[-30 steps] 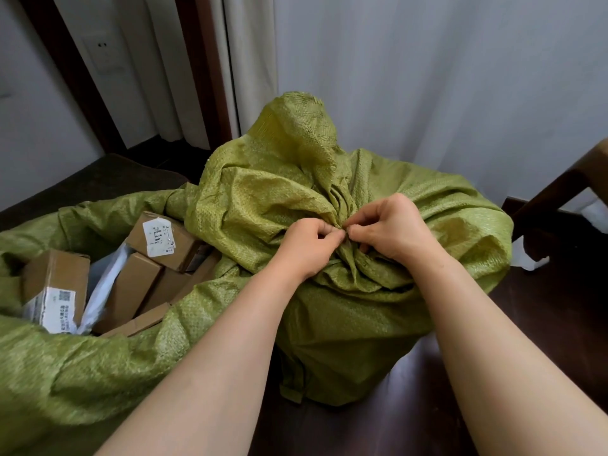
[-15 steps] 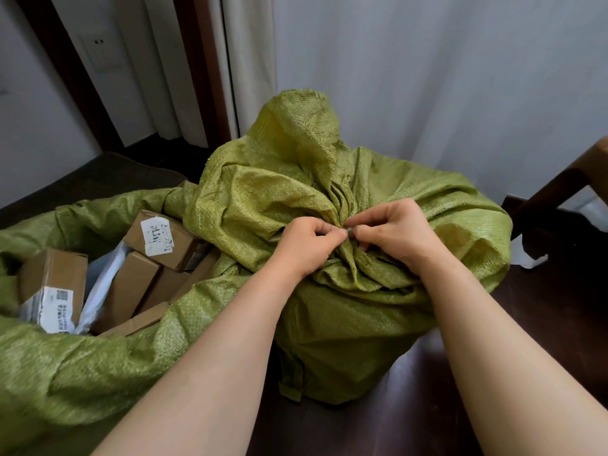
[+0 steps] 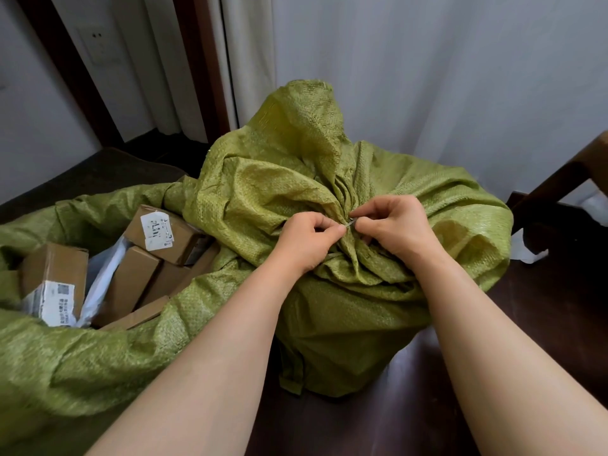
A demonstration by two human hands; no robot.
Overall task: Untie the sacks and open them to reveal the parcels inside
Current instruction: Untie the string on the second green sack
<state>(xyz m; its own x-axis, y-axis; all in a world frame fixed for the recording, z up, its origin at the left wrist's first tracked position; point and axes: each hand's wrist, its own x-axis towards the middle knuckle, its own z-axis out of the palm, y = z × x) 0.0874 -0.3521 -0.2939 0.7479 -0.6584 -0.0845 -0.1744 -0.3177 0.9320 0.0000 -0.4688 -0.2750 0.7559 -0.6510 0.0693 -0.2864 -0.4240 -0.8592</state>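
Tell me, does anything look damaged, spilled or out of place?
Nothing stands out. The open sack on the left holds its parcels inside, and the left hand and right hand pinch the tie on the closed sack.

I'd call this a room in a home: pale curtains (image 3: pixel 427 77) hang down to a dark wooden floor (image 3: pixel 543 324), a wall socket (image 3: pixel 97 44) sits beside a dark wood frame (image 3: pixel 64 70), and a wooden chair (image 3: pixel 575 172) stands at my right.
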